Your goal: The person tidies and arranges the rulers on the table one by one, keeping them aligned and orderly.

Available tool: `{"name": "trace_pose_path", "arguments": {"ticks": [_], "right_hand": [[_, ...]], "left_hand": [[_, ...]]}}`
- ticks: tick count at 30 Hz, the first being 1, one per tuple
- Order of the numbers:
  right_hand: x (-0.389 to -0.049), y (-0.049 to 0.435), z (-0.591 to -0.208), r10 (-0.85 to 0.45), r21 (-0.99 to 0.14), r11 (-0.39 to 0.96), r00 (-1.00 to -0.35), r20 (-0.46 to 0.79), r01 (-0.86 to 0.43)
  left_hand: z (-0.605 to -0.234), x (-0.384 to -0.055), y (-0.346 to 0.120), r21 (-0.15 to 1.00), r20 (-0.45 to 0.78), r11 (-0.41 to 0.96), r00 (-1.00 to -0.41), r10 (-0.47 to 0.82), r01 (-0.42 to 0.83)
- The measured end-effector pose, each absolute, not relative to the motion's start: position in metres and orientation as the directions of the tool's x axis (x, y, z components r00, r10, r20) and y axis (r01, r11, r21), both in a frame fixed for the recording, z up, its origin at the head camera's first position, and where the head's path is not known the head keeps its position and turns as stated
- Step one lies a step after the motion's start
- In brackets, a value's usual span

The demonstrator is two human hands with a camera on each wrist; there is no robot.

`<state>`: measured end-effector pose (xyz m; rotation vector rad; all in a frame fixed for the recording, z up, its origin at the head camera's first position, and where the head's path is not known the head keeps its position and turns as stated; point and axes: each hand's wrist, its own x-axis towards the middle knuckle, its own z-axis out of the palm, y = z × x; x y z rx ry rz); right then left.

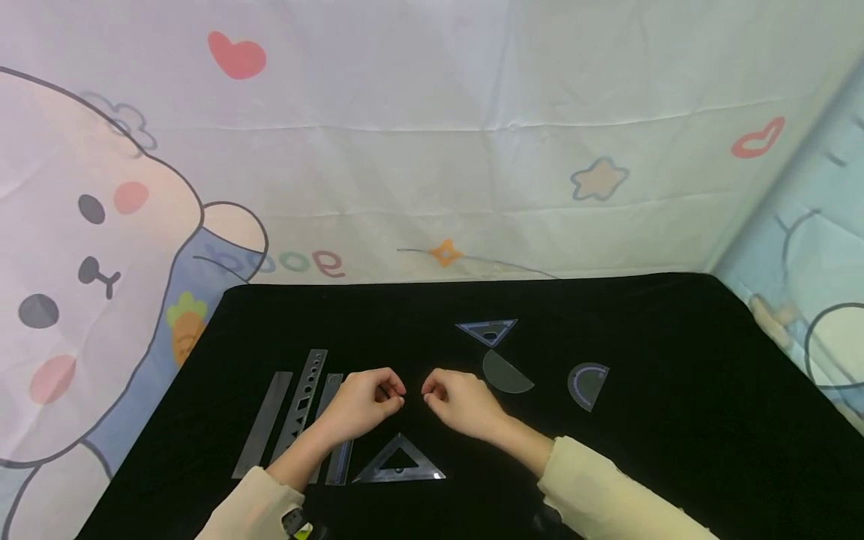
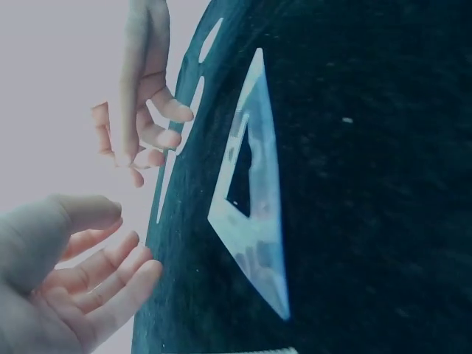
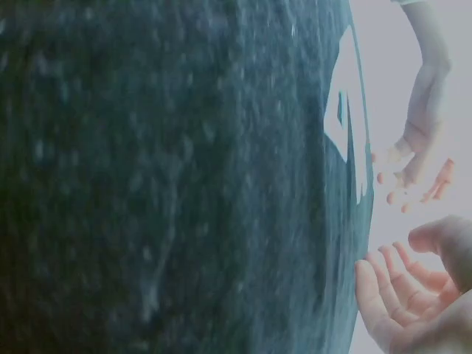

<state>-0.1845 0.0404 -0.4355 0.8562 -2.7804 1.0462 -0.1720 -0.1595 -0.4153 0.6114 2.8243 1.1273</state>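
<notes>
My left hand [image 1: 363, 401] hovers over the black cloth beside the rulers, fingers loosely curled around nothing. Facing it across a small gap is my right hand [image 1: 462, 401], its fingers also loosely bent and holding nothing. Below the two hands lies a clear set square [image 1: 427, 469] with a triangular cut-out, large in the left wrist view. Left of it are a plain ruler [image 1: 263, 424], a stencil ruler [image 1: 307, 388] with holes and shapes, and a narrow ruler [image 1: 340, 465]; my left forearm partly covers the rulers. Both wrist views show the palms with relaxed fingers.
Beyond my right hand lie a small set square [image 1: 475, 329] and a plain half-disc [image 1: 506, 373] close under it. Farther right is a protractor [image 1: 586, 384] with blue markings. A printed cloth backdrop [image 1: 432, 172] rises behind the black-covered table [image 1: 675, 450].
</notes>
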Motion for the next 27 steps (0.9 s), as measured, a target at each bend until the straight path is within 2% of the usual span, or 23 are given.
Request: {"name": "trace_pose_path", "arguments": {"ticks": [3,12,20,27], "right_hand": [[-0.191,0.045,-0.436,-0.444,-0.603,0.623,-0.860,0.251,-0.498],[-0.215,0.062,-0.432,-0.342,-0.594,0.666,-0.892,0.296,-0.452],[-0.232,0.077,-0.430,-0.263,-0.586,0.712,-0.920,0.289,-0.387],[-0.243,0.089,-0.429,-0.222,-0.612,0.725,-0.948,0.226,-0.316]], "left_hand": [[-0.413,-0.179,-0.154,0.701,0.116,0.643,-0.938,0.326,0.310],[-0.413,-0.203,-0.137,0.781,0.038,0.598,-0.969,0.243,0.181],[-0.416,-0.223,-0.129,0.806,0.015,0.581,-0.984,0.175,0.115],[-0.416,-0.238,-0.121,0.844,-0.024,0.535,-0.995,0.099,0.033]]}}
